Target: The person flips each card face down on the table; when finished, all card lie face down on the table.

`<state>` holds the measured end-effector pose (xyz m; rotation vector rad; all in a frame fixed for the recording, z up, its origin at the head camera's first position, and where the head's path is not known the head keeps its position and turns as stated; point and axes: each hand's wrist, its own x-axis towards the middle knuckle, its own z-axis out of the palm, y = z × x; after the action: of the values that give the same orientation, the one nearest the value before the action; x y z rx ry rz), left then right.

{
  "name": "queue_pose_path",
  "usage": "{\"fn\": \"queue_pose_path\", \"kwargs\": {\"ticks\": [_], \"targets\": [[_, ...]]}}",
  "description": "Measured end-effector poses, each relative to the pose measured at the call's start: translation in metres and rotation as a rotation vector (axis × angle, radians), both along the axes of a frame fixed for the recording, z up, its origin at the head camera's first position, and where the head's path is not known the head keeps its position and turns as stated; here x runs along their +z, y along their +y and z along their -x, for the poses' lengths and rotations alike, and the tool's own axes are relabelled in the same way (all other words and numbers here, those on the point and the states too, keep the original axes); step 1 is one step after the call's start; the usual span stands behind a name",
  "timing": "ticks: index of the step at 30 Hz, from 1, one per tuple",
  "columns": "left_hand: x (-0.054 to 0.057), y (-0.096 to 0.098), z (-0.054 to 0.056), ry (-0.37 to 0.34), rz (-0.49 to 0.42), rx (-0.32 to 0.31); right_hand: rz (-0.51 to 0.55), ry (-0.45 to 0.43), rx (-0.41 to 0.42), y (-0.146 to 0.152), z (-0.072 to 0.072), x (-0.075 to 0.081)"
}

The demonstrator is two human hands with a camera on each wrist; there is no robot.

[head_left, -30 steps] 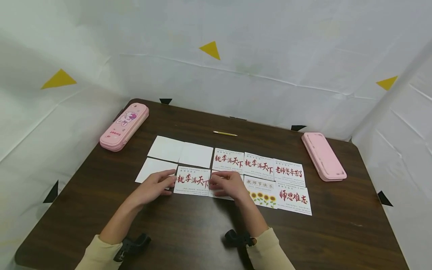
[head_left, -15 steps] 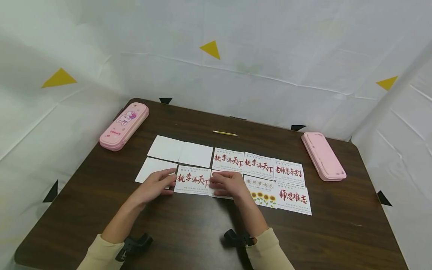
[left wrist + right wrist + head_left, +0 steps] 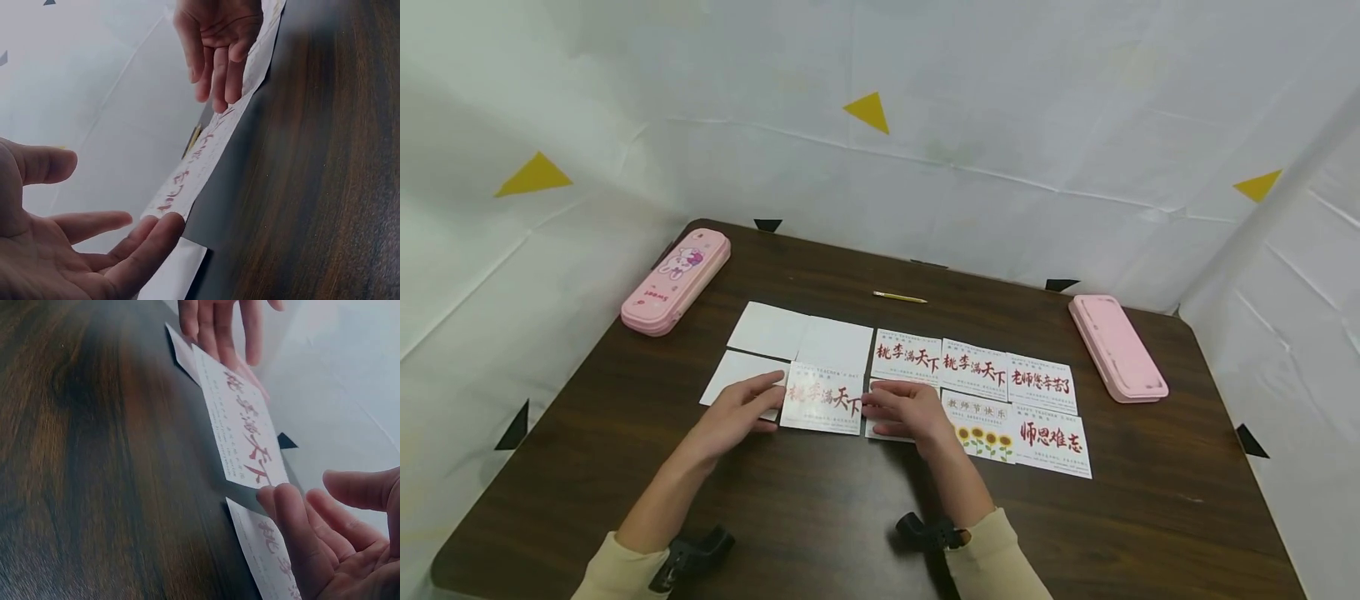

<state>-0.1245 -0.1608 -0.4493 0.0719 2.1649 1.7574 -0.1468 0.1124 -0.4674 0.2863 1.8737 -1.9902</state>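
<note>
"Where's the printed card [image 3: 822,400]?"
"Between both hands, red lettering facing up, looks raised off the table [image 3: 820,517]."
"Left hand [image 3: 737,411]?"
"Fingers loosely extended, not clenched, tips at its left edge, thumb apart."
"Right hand [image 3: 912,410]?"
"Same, tips at its right edge, thumb apart."
"Behind?"
"Blank card [image 3: 835,343], then farther back a yellow pencil [image 3: 900,297]."

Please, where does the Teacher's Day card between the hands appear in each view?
Head: the Teacher's Day card is left of centre, below the middle.
Left wrist: it slants near the centre, at a shallow angle.
Right wrist: it is above and right of centre.
Shared landmark: the left hand, lower left in left wrist, top in right wrist.
</note>
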Motion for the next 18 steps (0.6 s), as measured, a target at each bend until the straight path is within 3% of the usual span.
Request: {"fn": "queue_pose_path", "kwargs": {"ticks": [5, 18], "targets": [[0.0009, -0.0005, -0.0015, 0.051, -0.021, 0.029, -0.021, 0.059, -0.025, -0.0031, -0.0013, -0.0013], [0.0029, 0.0016, -0.0032, 0.072, -0.151, 0.052, -0.093, 0.275, -0.080, -0.0098, -0.0020, -0.0054]]}}
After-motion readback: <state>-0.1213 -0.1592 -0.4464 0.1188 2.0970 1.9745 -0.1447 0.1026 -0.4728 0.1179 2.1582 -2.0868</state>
